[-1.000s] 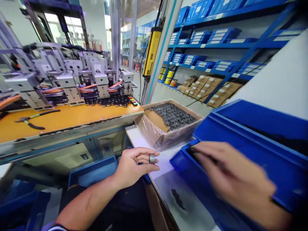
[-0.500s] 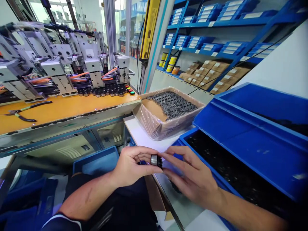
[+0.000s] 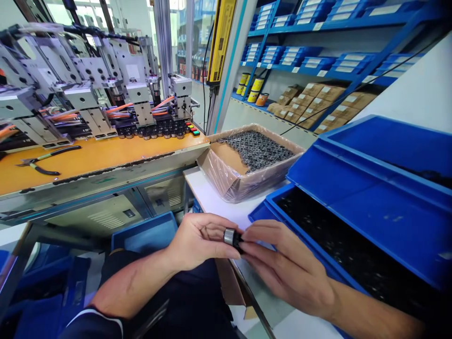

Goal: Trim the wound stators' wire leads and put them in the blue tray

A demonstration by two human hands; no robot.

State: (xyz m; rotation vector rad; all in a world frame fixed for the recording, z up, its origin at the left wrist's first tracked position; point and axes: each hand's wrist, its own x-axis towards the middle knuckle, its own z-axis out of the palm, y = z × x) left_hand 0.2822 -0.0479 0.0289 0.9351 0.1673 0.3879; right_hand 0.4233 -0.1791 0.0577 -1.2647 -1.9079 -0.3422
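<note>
A small round part [image 3: 229, 236], with a bright metal band and a black end, lies between my two hands. My left hand [image 3: 196, 240] is closed around it, thumb below and fingers above. The fingertips of my right hand [image 3: 287, 261] are pressed together on the black end, at the part's right side. Those fingertips partly hide the black end, so I cannot tell whether it is a separate piece.
An open carton lined with plastic [image 3: 229, 186] holds many small dark pieces. Blue bins [image 3: 367, 197] with black parts stand at the right. On the orange bench [image 3: 102, 160] lie pliers [image 3: 44, 162], before a machine with rows of small parts. A blue tray [image 3: 144, 233] sits below.
My right fingers have closed in on the black end of the part. The part has tilted slightly, and the view has shifted a little.
</note>
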